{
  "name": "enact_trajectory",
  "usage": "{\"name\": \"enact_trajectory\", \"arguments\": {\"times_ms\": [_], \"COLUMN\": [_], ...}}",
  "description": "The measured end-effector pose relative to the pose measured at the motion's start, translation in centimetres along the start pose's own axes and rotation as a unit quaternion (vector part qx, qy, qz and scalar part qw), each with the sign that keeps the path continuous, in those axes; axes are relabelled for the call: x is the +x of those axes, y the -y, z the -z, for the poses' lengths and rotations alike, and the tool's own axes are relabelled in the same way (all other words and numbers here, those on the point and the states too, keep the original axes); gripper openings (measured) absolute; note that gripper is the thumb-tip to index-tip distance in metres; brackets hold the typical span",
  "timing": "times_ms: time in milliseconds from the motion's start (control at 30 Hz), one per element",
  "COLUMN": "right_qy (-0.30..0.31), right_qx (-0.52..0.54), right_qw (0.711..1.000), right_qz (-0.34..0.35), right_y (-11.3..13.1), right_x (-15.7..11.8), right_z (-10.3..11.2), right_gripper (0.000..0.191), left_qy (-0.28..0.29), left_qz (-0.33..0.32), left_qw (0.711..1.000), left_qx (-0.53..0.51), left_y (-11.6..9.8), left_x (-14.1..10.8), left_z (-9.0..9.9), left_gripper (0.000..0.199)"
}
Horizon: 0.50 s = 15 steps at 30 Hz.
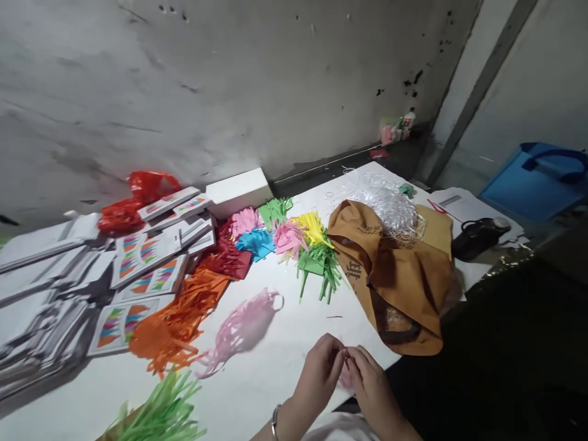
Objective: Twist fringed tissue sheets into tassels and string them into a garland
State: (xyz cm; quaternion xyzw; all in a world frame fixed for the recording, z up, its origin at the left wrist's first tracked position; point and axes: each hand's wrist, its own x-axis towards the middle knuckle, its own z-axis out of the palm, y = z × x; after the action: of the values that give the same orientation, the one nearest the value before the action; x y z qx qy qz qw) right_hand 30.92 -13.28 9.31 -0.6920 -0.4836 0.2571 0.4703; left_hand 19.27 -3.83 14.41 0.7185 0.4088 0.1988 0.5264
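My left hand (323, 369) and my right hand (371, 384) meet at the table's front edge, fingertips pinched together. Between them shows a bit of pink paper (345, 375), mostly hidden by the fingers; it resembles the fringed tassels nearby. A pale pink paper tassel (241, 327) with a loop at one end lies on the white table to the left of my hands. Orange tassels (184, 318) are heaped beyond it. Light green fringe (160, 410) lies at the near left.
Flat printed packs (147, 257) and a white box (239, 191) stand at the back left, beside a red plastic bag (138, 202). Red, blue, yellow and green tassels (316, 263) lie mid-table. A brown cloth bag (408, 282), white string (383, 202) and a dark bottle (478, 239) occupy the right.
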Motion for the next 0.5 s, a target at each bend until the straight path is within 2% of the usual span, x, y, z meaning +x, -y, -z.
{"name": "enact_trajectory", "arguments": {"times_ms": [67, 167, 300, 433, 500], "right_qy": [-0.011, -0.028, -0.043, -0.024, -0.013], "right_qx": [0.000, 0.001, 0.002, 0.016, 0.027], "right_qw": [0.999, 0.996, 0.990, 0.987, 0.986], "right_qz": [-0.033, -0.084, -0.137, -0.161, -0.163], "right_y": [-1.0, -3.0, -5.9, -7.4, -7.5], "right_x": [-0.3, -1.1, -2.3, -3.0, -2.8], "right_z": [0.9, 2.7, 4.5, 5.3, 5.6], "right_gripper": [0.039, 0.045, 0.056, 0.059, 0.060], "left_qy": [0.019, 0.079, 0.136, 0.180, 0.197], "left_qz": [-0.009, -0.005, -0.026, -0.039, -0.027], "left_qw": [0.999, 0.995, 0.983, 0.957, 0.939], "left_qx": [0.041, 0.058, 0.120, 0.222, 0.280], "left_y": [-0.2, 0.0, 0.4, 1.3, 2.0], "left_x": [1.0, 3.0, 6.9, 11.6, 13.7], "left_z": [-1.9, -4.8, -8.3, -11.3, -12.3], "left_gripper": [0.018, 0.019, 0.022, 0.015, 0.024]}}
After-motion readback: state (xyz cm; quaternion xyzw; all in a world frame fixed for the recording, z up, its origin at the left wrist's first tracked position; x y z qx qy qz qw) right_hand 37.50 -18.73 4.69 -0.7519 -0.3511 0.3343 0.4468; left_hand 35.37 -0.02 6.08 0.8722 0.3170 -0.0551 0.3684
